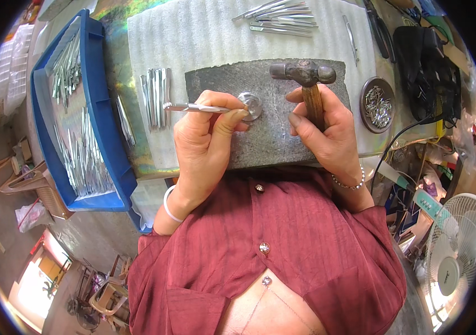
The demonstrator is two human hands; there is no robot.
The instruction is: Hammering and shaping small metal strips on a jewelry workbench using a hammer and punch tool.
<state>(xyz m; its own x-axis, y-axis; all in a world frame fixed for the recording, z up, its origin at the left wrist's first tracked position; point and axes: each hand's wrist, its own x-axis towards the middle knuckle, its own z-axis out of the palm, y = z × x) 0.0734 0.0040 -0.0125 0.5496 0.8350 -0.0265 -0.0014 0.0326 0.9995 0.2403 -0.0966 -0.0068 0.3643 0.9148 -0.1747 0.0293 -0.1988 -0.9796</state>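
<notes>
My left hand [204,139] pinches a slim silver metal piece [185,106] with a jointed-looking end, held level and pointing left. Its fingertips are beside a small round metal block [251,106] on a dark stone slab [274,137]; whether they touch the block I cannot tell. My right hand [330,125] grips a ball-peen hammer [303,73] by its wooden handle, head raised over the slab's right half. A row of similar slim metal pieces [156,99] lies left of my left hand. Right of the slab, a round dark dish [363,114] holds small metal parts [379,106].
A blue tray [95,84] at the left holds many slim metal pieces [81,162]. More pieces [282,17] lie on the white foam sheet [176,33] at the far side. Dark-handled pliers [382,33] and a black device [419,72] are far right; a fan [450,268] stands lower right.
</notes>
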